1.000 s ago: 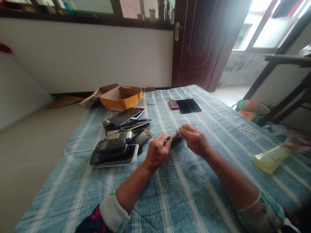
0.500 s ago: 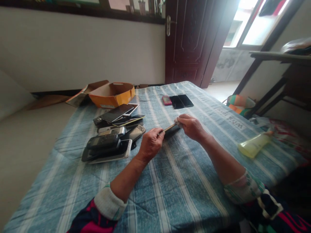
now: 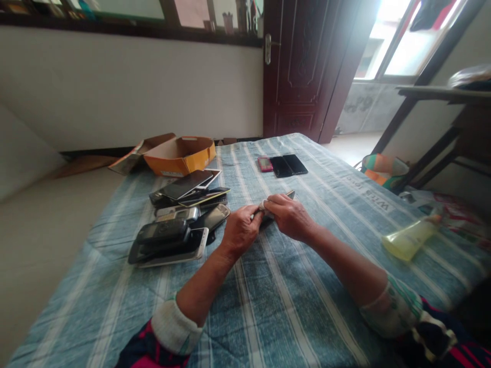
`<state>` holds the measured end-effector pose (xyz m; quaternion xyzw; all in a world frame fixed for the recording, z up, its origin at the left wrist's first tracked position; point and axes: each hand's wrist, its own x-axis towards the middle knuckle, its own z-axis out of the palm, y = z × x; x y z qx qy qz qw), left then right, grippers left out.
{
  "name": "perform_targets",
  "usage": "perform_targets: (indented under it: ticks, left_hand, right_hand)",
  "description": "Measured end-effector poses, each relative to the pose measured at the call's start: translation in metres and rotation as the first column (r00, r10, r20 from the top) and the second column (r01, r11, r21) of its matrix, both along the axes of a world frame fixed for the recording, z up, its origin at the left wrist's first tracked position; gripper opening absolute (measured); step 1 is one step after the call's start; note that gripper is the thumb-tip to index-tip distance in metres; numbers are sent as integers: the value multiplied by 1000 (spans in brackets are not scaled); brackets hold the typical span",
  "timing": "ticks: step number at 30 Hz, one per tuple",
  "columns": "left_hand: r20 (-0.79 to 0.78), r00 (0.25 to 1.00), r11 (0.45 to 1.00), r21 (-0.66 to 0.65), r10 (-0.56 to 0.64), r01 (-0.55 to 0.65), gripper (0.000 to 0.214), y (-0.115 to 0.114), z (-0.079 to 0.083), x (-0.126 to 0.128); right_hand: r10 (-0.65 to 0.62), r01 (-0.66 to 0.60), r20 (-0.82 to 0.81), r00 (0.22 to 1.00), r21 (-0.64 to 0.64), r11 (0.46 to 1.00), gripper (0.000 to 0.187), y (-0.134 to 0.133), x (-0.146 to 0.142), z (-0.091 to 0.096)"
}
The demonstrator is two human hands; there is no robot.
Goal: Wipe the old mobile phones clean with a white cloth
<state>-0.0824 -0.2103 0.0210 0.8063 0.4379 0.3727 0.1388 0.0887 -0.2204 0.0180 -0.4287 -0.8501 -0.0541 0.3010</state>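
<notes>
My left hand (image 3: 241,228) is closed on the near end of a thin smartphone (image 3: 291,194), held edge-on above the cloth-covered bed or table. My right hand (image 3: 290,217) is closed around a small wad of white tissue or cloth (image 3: 263,205) and presses it along the phone's edge, close to the left thumb. Most of the phone is hidden behind the fingers; its far corner sticks out beyond my right hand. To the left lies a heap of several old phones, among them a black keypad phone (image 3: 163,232) and a white-edged smartphone (image 3: 201,245).
Behind the heap stands an open orange cardboard box (image 3: 184,162). Farther back, two dark phones (image 3: 290,165) lie beside a small pink-edged item (image 3: 265,164). A yellowish translucent tube (image 3: 409,237) rests at the right. The striped blue cover (image 3: 245,317) is wrinkled.
My right hand has slid with the white wad from the phone's far end toward my left hand. The view has tipped slightly upward. The heap of phones stays as it was.
</notes>
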Motion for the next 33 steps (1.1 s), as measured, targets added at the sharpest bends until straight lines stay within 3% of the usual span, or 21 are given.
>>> perform_targets:
  ticks: [5, 15, 24, 33]
  left_hand:
    - [33, 999, 1000, 17, 21, -22, 30, 1, -8, -1]
    - [55, 993, 990, 96, -105, 100, 32, 3, -9, -3]
    - [66, 992, 993, 58, -110, 106, 31, 3, -14, -3]
    - [46, 994, 990, 101, -100, 95, 25, 3, -14, -3]
  right_hand:
    - [43, -43, -48, 998, 17, 999, 26, 2, 1, -4]
    - [79, -77, -129, 989, 18, 997, 31, 5, 6, -8]
    - [45, -45, -132, 990, 7, 999, 35, 11, 19, -10]
    - [-38, 39, -181, 983, 1, 999, 34, 20, 37, -17]
